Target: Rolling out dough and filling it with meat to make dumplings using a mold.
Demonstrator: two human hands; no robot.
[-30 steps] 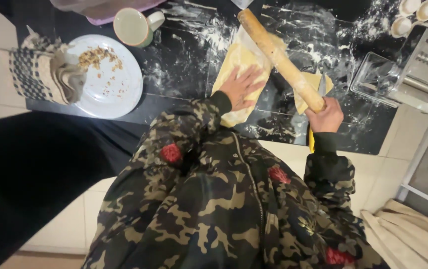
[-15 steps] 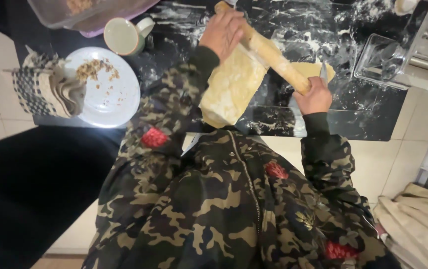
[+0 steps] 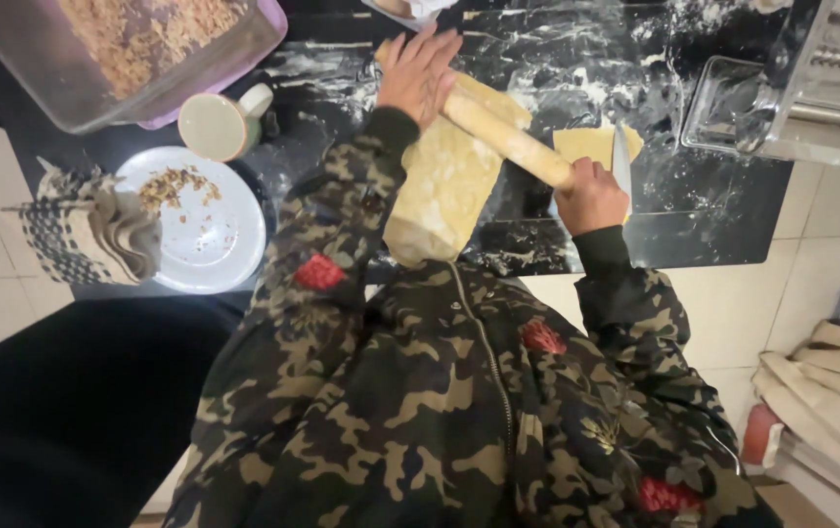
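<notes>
A long pale dough sheet (image 3: 447, 191) lies on the dark, floured counter (image 3: 694, 230) and hangs a little over its near edge. A wooden rolling pin (image 3: 503, 137) rests slantwise across the sheet. My left hand (image 3: 418, 70) presses on the pin's far left end, palm down with fingers stretched out. My right hand (image 3: 591, 196) is closed around the pin's near right end. A small square piece of dough (image 3: 591, 142) lies just beyond my right hand, with a knife (image 3: 621, 161) beside it.
A glass dish of crumbs (image 3: 136, 49) stands at the back left, with a mug (image 3: 220, 122), a white plate (image 3: 210, 240) and a checked cloth (image 3: 73, 230) nearby. A metal pasta machine (image 3: 836, 83) and clear container (image 3: 733, 103) sit at right. Folded fabric (image 3: 831, 391) lies on the floor.
My left hand left the dough and went onto the pin's far end. The pin has rolled further along the sheet, and my right hand stays on its end.
</notes>
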